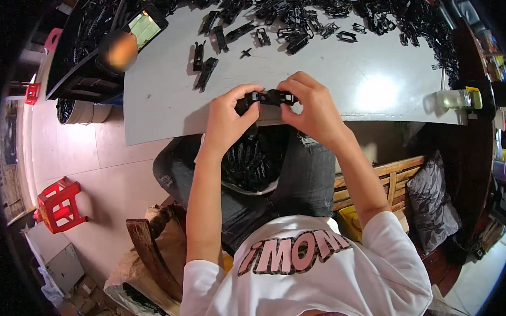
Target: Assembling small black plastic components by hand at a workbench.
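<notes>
Between my two hands, just above the near edge of the grey-white table (167,108), is a long black plastic part (269,97) held level. My left hand (233,111) pinches its left end between thumb and fingers. On its right end, the thumb and bent fingers of my right hand (309,106) are closed. The fingers cover both ends, so the part's full shape is hidden. Ahead and to the left, a few similar black plastic parts (206,74) lie loose on the table, near a small black cross-shaped piece (246,53).
Heaps of black plastic parts (337,4) cover the table's far side. A phone (147,27) leans at the back left. A jar (456,99) stands at the right edge. Below the table edge, a container of black parts (250,166) sits between my legs. A red stool (61,205) stands left.
</notes>
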A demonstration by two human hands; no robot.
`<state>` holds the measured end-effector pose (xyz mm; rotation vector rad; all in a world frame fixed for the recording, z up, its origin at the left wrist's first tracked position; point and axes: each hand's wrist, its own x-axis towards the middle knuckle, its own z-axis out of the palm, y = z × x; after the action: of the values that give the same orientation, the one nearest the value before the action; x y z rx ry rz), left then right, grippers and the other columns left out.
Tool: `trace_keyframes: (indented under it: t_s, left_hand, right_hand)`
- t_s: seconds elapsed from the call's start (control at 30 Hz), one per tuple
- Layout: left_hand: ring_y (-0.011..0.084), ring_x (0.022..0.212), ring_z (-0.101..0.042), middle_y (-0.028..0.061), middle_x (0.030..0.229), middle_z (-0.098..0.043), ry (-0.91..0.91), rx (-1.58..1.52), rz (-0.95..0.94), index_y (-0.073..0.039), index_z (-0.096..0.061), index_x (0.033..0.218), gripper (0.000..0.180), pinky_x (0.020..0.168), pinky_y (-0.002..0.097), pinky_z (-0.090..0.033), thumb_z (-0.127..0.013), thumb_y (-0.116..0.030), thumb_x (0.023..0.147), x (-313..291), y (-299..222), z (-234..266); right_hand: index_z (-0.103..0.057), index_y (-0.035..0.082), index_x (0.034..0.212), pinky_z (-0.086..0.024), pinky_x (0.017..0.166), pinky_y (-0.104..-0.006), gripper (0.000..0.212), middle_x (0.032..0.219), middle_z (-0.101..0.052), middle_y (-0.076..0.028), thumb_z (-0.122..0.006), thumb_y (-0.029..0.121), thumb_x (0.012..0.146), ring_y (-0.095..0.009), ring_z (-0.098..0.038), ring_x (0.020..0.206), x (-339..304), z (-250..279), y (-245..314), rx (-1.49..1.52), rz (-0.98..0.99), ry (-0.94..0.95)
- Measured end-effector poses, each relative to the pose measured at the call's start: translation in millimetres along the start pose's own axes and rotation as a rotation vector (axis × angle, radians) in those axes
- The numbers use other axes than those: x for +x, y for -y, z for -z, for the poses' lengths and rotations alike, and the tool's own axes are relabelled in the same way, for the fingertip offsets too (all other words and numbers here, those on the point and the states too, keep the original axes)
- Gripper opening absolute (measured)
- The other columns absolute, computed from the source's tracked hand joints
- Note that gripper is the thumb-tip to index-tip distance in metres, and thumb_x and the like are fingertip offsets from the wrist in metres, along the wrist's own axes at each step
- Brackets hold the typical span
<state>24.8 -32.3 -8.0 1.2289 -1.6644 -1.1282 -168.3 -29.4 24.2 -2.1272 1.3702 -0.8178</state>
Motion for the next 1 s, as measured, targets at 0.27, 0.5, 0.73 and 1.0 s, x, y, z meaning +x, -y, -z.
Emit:
trace_keyframes:
  t_s: [0.27, 0.5, 0.73, 1.0]
  left_hand:
    - [0.0125, 0.097, -0.06, 0.0067, 0.103, -0.068, 0.013, -0.034, 0.043, -0.003, -0.064, 0.11, 0.029, 0.088, 0.0293, -0.044, -0.064, -0.009, 0.081, -1.8, 4.9, -3.1]
    - [0.0112, 0.092, -0.061, 0.0058, 0.103, -0.068, 0.002, -0.114, -0.074, -0.002, -0.065, 0.108, 0.027, 0.083, 0.0265, -0.046, -0.064, -0.008, 0.082, -5.2, -5.2, 2.2]
    - [0.0116, 0.087, -0.061, 0.0058, 0.097, -0.068, 0.025, -0.15, -0.08, -0.002, -0.066, 0.106, 0.026, 0.08, 0.0262, -0.047, -0.064, -0.007, 0.08, -28.3, -5.2, 3.2]
    - [0.0241, 0.087, -0.066, 0.0104, 0.095, -0.069, -0.117, 0.239, -0.169, -0.004, -0.067, 0.1, 0.025, 0.076, 0.0312, -0.051, -0.069, -0.007, 0.076, -60.5, -9.9, 1.1]
  right_hand:
    - [-0.063, 0.0, 0.102, -0.05, 0.072, -0.0343, 0.035, 0.094, -0.058, -0.013, -0.068, 0.0, 0.067, -0.031, -0.06, 0.085, -0.3, -10.3, 8.8, -0.108, 0.101, 0.048]
    - [-0.063, -0.003, 0.1, -0.046, 0.063, -0.028, 0.029, 0.086, -0.057, -0.008, -0.073, 0.004, 0.073, -0.016, -0.057, 0.07, -5.3, -2.4, 4.2, 0.184, -0.168, 0.111]
    - [-0.059, 0.0, 0.078, -0.037, 0.054, -0.0201, 0.022, 0.068, -0.052, 0.005, -0.076, 0.014, 0.078, -0.003, -0.045, 0.063, -24.1, -9.8, -8.0, 0.587, -0.341, 0.275]
    - [-0.065, 0.003, 0.093, -0.047, 0.061, -0.0304, 0.012, 0.085, -0.062, -0.009, -0.064, 0.006, 0.081, -0.02, -0.06, 0.067, 54.9, -10.5, -19.2, 0.09, 0.044, -0.053]
